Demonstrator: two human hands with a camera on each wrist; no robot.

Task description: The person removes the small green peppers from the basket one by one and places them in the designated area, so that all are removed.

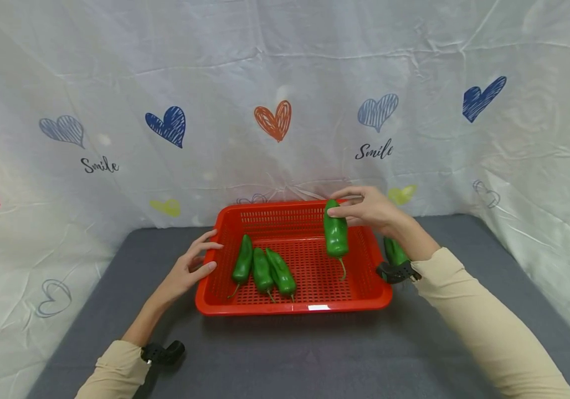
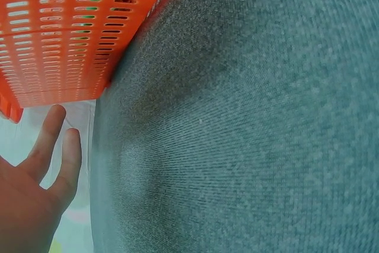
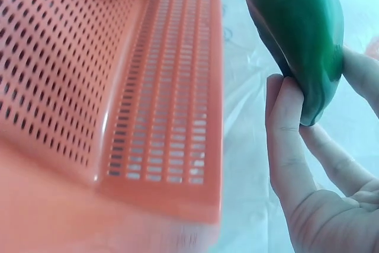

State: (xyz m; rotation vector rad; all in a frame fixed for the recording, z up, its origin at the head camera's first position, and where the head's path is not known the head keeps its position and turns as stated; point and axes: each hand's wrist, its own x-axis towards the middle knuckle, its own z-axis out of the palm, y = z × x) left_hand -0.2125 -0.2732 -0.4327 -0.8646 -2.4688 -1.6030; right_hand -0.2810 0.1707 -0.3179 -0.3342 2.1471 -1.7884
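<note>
My right hand (image 1: pixel 371 209) pinches a green pepper (image 1: pixel 336 235) near its tip, over the right part of a red plastic basket (image 1: pixel 294 308). The pepper hangs stem down; in the right wrist view, the thumb and fingers grip the narrow end of this pepper (image 3: pixel 305 34). Fingers spread, my left hand (image 1: pixel 187 271) is at the basket's left rim. The left wrist view has two of its fingers (image 2: pixel 70 155) extended beside the basket's slotted wall (image 2: pixel 65 39). Inside the basket, three green peppers (image 1: pixel 262 271) lie side by side at the left.
More green pepper (image 1: pixel 395 252) shows on the dark grey table (image 1: pixel 304 354) right of the basket, partly behind my right forearm. A white curtain (image 1: pixel 215 72) printed with hearts hangs behind the table. Black bands (image 1: pixel 398 271) are worn on both wrists.
</note>
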